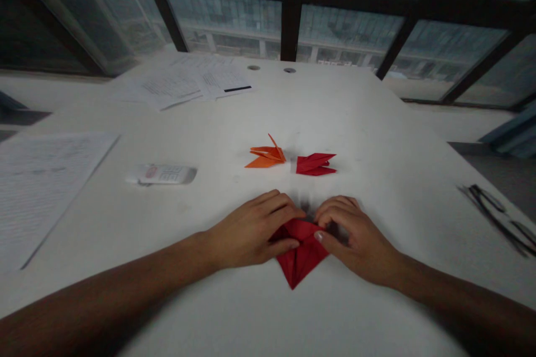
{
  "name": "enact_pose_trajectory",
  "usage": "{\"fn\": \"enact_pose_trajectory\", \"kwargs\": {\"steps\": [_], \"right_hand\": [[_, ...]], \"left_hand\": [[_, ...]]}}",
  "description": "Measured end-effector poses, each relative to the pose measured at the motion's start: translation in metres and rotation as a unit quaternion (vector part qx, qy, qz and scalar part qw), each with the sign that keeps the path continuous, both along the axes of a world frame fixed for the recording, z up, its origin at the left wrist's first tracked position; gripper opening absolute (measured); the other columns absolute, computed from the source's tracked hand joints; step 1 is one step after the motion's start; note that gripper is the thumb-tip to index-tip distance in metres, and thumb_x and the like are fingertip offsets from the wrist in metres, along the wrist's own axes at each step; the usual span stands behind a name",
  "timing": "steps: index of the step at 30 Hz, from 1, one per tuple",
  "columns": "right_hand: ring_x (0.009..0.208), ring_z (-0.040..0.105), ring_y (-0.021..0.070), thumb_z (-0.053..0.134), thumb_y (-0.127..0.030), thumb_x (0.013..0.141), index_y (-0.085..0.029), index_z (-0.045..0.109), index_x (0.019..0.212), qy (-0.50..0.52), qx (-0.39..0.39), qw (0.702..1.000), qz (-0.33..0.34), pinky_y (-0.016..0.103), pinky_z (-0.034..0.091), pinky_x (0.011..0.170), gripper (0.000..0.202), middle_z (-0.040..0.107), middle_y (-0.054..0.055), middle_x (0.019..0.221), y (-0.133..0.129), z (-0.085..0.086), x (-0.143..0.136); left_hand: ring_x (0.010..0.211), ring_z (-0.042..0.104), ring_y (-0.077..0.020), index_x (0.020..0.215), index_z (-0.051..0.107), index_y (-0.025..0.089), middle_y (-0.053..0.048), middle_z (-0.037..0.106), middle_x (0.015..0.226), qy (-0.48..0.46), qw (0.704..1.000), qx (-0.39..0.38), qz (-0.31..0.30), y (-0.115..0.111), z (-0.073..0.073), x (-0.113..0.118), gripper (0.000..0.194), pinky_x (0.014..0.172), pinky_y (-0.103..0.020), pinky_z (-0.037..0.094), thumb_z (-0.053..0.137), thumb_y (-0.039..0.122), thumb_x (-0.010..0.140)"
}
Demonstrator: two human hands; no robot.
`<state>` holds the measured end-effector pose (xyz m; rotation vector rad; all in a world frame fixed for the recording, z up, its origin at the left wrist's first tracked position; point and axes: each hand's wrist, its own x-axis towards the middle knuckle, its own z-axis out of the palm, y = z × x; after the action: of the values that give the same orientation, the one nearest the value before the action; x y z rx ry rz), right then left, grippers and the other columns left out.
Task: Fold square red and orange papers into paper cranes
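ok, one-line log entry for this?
left hand: gripping red paper | right hand: gripping its right corner | beyond: orange folded piece, red folded piece

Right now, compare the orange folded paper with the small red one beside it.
The orange piece spreads its tips to the left; the red piece points its tips to the right. A thin orange strip sticks out away from the rest, while the red piece's tips look closer together. Both are folded paper lying on the white table.
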<state>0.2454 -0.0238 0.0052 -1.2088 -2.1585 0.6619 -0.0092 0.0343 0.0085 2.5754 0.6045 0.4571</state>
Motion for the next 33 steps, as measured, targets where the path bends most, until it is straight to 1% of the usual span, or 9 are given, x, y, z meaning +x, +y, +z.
{"fn": "enact_pose_trajectory", "kwargs": {"steps": [2, 4, 8, 10, 12, 15, 18, 23, 33], "right_hand": [[0.09, 0.059, 0.0202, 0.064, -0.019, 0.094, -0.023, 0.058, 0.089, 0.025, -0.023, 0.999, -0.013, 0.04, 0.041, 0.088, 0.009, 0.066, 0.0, 0.088, -0.002, 0.0, 0.001], [0.089, 0.059, 0.0204, 0.063, -0.024, 0.095, -0.024, 0.061, 0.093, 0.064, -0.07, 0.995, -0.026, 0.038, 0.044, 0.085, 0.003, 0.066, 0.001, 0.09, -0.004, 0.003, 0.0], [0.091, 0.063, 0.0188, 0.068, -0.032, 0.093, -0.026, 0.063, 0.111, 0.172, -0.178, 0.969, -0.011, 0.033, 0.051, 0.082, 0.02, 0.068, 0.001, 0.101, -0.008, 0.012, -0.007], [0.086, 0.064, 0.0173, 0.073, -0.033, 0.09, -0.025, 0.065, 0.112, 0.194, -0.22, 0.956, -0.022, 0.029, 0.051, 0.076, 0.024, 0.068, 0.0, 0.097, -0.008, 0.014, -0.012], [0.076, 0.061, 0.0149, 0.074, -0.035, 0.089, -0.023, 0.067, 0.104, 0.211, -0.246, 0.945, -0.038, 0.026, 0.049, 0.067, 0.02, 0.067, -0.002, 0.086, -0.009, 0.015, -0.015], [0.067, 0.056, 0.0124, 0.073, -0.036, 0.09, -0.021, 0.069, 0.087, 0.223, -0.238, 0.943, -0.066, 0.024, 0.045, 0.061, 0.016, 0.063, -0.003, 0.076, -0.008, 0.014, -0.018], [0.064, 0.051, 0.0115, 0.071, -0.037, 0.091, -0.02, 0.066, 0.078, 0.236, -0.227, 0.94, -0.098, 0.024, 0.042, 0.058, 0.022, 0.059, -0.004, 0.07, -0.005, 0.012, -0.016], [0.06, 0.045, 0.0113, 0.072, -0.042, 0.09, -0.02, 0.059, 0.072, 0.263, -0.243, 0.923, -0.139, 0.024, 0.038, 0.055, 0.032, 0.05, -0.005, 0.065, 0.0, 0.01, -0.011], [0.063, 0.044, 0.0113, 0.073, -0.044, 0.089, -0.019, 0.059, 0.071, 0.272, -0.258, 0.917, -0.136, 0.024, 0.038, 0.057, 0.034, 0.048, -0.005, 0.066, 0.0, 0.011, -0.01]], "left_hand": [[0.1, 0.061, -0.0219, 0.127, 0.062, 0.018, -0.008, 0.067, 0.108, -0.01, 0.999, -0.03, 0.006, 0.002, 0.002, -0.001, 0.037, 0.091, -0.035, 0.05, 0.069, 0.036, 0.095], [0.094, 0.061, -0.0191, 0.123, 0.065, 0.02, -0.005, 0.067, 0.099, -0.022, 0.997, -0.069, 0.01, 0.003, 0.005, -0.002, 0.03, 0.085, -0.032, 0.05, 0.068, 0.033, 0.097], [0.08, 0.059, -0.0135, 0.101, 0.071, 0.019, 0.0, 0.065, 0.085, -0.071, 0.985, -0.152, 0.035, 0.003, 0.011, 0.0, 0.013, 0.073, -0.025, 0.046, 0.071, 0.029, 0.094], [0.072, 0.056, -0.0106, 0.092, 0.071, 0.018, 0.001, 0.062, 0.081, -0.093, 0.974, -0.196, 0.06, 0.001, 0.012, 0.003, 0.011, 0.066, -0.022, 0.044, 0.074, 0.029, 0.09], [0.067, 0.054, -0.0087, 0.086, 0.07, 0.017, 0.002, 0.06, 0.08, -0.097, 0.965, -0.233, 0.068, -0.001, 0.011, 0.007, 0.012, 0.061, -0.021, 0.042, 0.075, 0.028, 0.088], [0.067, 0.054, -0.0087, 0.083, 0.07, 0.016, 0.002, 0.059, 0.08, -0.093, 0.96, -0.259, 0.055, -0.002, 0.01, 0.011, 0.018, 0.061, -0.021, 0.041, 0.076, 0.033, 0.087], [0.066, 0.051, -0.0086, 0.083, 0.069, 0.015, 0.002, 0.058, 0.079, -0.096, 0.952, -0.285, 0.052, -0.001, 0.012, 0.011, 0.027, 0.059, -0.021, 0.039, 0.072, 0.041, 0.091], [0.063, 0.043, -0.0084, 0.083, 0.065, 0.015, 0.003, 0.052, 0.071, -0.096, 0.936, -0.331, 0.076, 0.002, 0.015, 0.01, 0.036, 0.057, -0.02, 0.036, 0.056, 0.044, 0.101], [0.058, 0.034, -0.0071, 0.068, 0.049, 0.015, 0.006, 0.038, 0.062, -0.08, 0.93, -0.349, 0.083, 0.002, 0.016, 0.009, 0.047, 0.053, -0.02, 0.028, 0.055, 0.048, 0.102]]}}
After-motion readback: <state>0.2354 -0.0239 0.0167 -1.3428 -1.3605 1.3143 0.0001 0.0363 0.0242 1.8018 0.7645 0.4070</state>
